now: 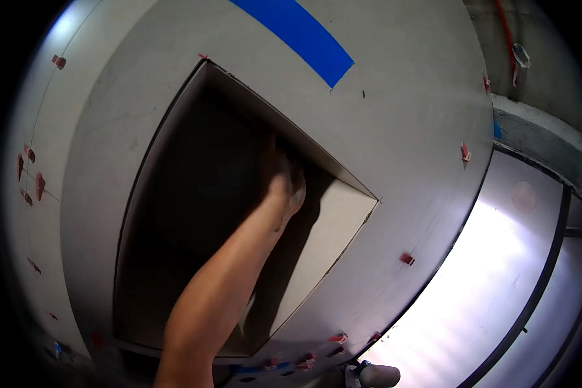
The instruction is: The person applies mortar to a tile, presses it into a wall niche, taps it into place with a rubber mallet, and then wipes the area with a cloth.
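Note:
My left hand (281, 169) reaches deep into a square recess (346, 213) cut in a large grey tiled surface (410, 116), near or against its upper inner side. Its fingers are in shadow, so I cannot make out whether they hold anything. My forearm crosses the opening from the lower edge. The recess has pale lined sides and a dark interior. A strip of blue tape (294, 32) lies on the tile above it. My right hand is not in view.
Red tile-levelling clips (464, 152) dot the joints on both sides. At the right are a bright panel (498, 246) with dark framing, a rough concrete wall (543, 77) and a hanging red strap (506, 32). A grey cylindrical object (378, 375) is at the bottom edge.

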A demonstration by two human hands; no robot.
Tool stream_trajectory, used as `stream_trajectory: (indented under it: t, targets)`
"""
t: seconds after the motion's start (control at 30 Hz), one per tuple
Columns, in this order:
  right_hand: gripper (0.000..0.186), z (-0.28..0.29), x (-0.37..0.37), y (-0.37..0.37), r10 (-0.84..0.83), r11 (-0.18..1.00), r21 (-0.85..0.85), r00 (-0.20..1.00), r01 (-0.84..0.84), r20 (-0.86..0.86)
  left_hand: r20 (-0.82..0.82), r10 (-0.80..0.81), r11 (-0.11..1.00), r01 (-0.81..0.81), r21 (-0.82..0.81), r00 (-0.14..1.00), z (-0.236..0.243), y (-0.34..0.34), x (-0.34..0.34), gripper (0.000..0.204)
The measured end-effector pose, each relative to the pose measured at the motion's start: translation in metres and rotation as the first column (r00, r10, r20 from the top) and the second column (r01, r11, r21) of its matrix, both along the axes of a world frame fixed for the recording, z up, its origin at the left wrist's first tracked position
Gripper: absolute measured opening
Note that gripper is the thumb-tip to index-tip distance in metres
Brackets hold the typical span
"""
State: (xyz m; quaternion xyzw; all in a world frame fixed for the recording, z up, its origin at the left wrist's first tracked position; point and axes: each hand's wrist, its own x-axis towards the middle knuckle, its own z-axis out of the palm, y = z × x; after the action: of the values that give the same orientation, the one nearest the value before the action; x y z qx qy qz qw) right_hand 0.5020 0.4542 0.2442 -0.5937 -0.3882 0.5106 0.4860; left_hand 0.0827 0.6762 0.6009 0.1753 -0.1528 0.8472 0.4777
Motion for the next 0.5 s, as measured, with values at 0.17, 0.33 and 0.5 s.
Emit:
stream_trajectory:
  t: [0.17,0.33,0.5]
  targets:
    - [0.028,0.006,0.001,0.003,0.023,1.000,-0.002,1.000,-0.023,0.018,-0.075,0.110,0.965,-0.088,0.248,0.991,-0.012,-0.020,0.030,0.063]
    - [0.028,0.007,-0.001,0.012,0.068,0.998,-0.014,0.997,-0.067,0.025,-0.119,0.134,0.975,-0.110,0.193,0.984,-0.032,-0.006,0.032,0.066]
    - [0.028,0.012,-0.004,0.019,0.087,0.996,-0.010,0.996,-0.087,0.025,-0.190,0.175,0.980,-0.153,0.126,0.966,-0.037,0.010,0.013,0.068]
